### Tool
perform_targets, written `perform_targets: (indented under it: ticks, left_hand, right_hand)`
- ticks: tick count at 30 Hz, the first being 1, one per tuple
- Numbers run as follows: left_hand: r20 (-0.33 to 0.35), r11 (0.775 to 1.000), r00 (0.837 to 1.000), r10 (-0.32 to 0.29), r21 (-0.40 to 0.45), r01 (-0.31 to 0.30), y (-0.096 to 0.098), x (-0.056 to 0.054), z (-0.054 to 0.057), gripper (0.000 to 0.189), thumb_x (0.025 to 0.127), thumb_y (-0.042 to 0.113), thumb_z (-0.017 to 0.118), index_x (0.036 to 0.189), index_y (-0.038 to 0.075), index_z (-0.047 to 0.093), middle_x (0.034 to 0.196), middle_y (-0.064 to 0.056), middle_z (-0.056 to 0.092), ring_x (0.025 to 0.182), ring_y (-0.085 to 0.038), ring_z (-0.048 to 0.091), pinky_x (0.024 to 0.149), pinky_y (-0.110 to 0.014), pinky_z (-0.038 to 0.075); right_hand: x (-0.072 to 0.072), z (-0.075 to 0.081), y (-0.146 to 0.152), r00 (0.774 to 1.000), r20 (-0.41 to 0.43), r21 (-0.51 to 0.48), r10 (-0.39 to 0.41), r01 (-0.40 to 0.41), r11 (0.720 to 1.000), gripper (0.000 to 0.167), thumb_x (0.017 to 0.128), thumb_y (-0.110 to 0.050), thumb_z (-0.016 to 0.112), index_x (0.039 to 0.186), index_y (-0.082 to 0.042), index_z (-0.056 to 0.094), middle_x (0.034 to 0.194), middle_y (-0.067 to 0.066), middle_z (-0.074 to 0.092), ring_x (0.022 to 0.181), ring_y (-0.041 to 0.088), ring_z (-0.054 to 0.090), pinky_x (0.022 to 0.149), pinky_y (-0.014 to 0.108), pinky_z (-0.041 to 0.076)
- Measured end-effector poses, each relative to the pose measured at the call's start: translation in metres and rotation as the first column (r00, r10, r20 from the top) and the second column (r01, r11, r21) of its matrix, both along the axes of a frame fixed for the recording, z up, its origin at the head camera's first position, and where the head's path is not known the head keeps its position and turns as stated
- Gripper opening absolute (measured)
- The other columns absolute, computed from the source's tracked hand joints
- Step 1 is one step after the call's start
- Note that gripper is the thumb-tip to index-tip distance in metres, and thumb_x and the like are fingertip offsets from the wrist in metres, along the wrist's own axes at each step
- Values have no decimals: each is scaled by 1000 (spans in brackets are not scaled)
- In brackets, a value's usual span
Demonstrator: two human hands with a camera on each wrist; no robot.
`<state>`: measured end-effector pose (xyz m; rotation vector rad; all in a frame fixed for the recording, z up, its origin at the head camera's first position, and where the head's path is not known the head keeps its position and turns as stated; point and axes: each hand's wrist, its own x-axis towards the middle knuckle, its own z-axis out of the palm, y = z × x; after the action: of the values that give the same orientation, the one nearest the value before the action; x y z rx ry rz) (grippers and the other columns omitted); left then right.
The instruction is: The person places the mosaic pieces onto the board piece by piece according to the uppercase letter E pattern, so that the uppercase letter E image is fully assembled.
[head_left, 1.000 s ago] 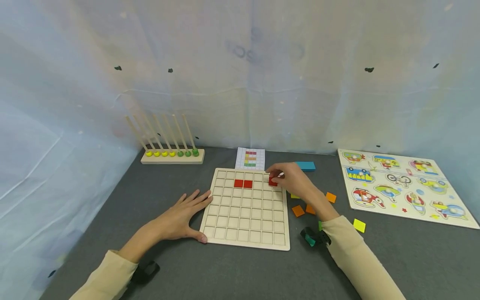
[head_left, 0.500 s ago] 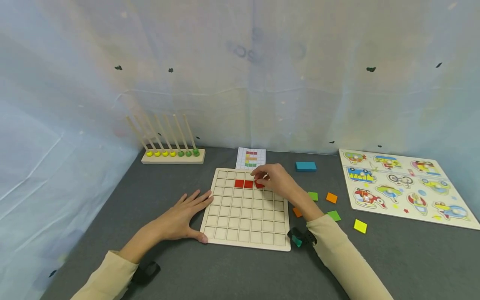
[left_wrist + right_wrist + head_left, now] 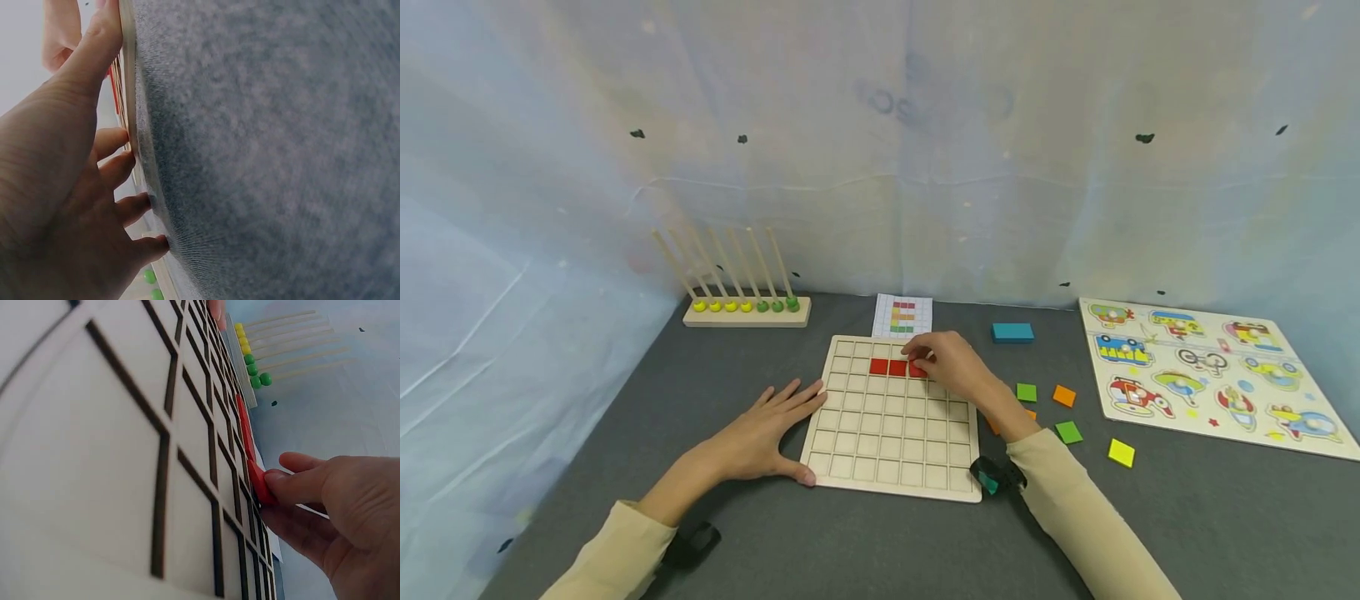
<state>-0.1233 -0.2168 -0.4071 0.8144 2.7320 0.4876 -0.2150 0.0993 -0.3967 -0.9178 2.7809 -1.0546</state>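
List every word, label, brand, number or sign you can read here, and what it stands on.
Nothing can be read for certain.
Backdrop: faint letter-like marks, too blurred to read.
Pattern card: coloured squares, no readable text.
Picture puzzle: any lettering is too small to read.
Grid board and red tiles: no lettering visible.

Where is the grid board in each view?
Head: grid board at centre, lower half.
Left wrist: grid board edge-on, thin pale strip left of centre, upper half.
Right wrist: grid board close up, filling most of the left half.
Shared landmark: green beads; left of centre in head, bottom in left wrist, upper part in right wrist.
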Motion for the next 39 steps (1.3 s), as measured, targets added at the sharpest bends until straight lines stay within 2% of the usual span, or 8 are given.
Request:
perform_targets:
  ticks: [14,19,23,29,35,39]
  left_hand:
    - [12,1000,1000,-5,15,4,1,1,2,117,67,74,69,158,16,24,163,-6,16,149,-38,11,115,-65,8]
    - [10,1000,1000,-5,17,5,1,1,3,116,68,75,68,157,15,24,163,-6,16,149,-38,11,114,-65,8]
    - [4,1000,1000,-10,20,10,1,2,3,115,68,74,67,157,14,25,163,-8,17,148,-40,12,114,-66,9]
    - [4,1000,1000,-11,22,11,1,2,3,115,69,74,68,157,14,25,163,-8,17,148,-40,12,114,-66,9]
    - [-1,1000,1000,-12,24,12,1,3,4,115,68,73,68,157,14,25,163,-8,17,148,-40,12,113,-66,9]
    - [1,1000,1000,-10,24,10,2,3,4,116,68,73,68,157,13,25,163,-8,17,148,-40,12,114,-66,9]
  right_hand:
    - [2,-4,-5,998,-15,36,-61,61,997,16,90,3,67,103,-3,74,91,6,71,82,18,64,74,30,55]
    - [2,-4,-4,998,-21,31,-52,53,998,16,89,3,68,102,-3,74,91,6,71,83,17,64,74,30,55]
    - [3,-2,-2,999,9,15,-32,31,999,15,91,1,67,104,-2,73,95,7,71,87,19,65,77,32,55]
    - [8,9,18,999,47,-32,-8,9,999,18,95,-2,62,111,0,71,107,11,70,98,25,66,83,35,56]
    - [12,22,49,999,44,0,-31,31,1000,23,96,-2,60,118,0,69,112,12,69,101,26,66,85,39,56]
    - [16,22,70,997,43,23,-57,56,998,24,95,-2,62,118,2,68,110,13,69,100,28,66,85,41,56]
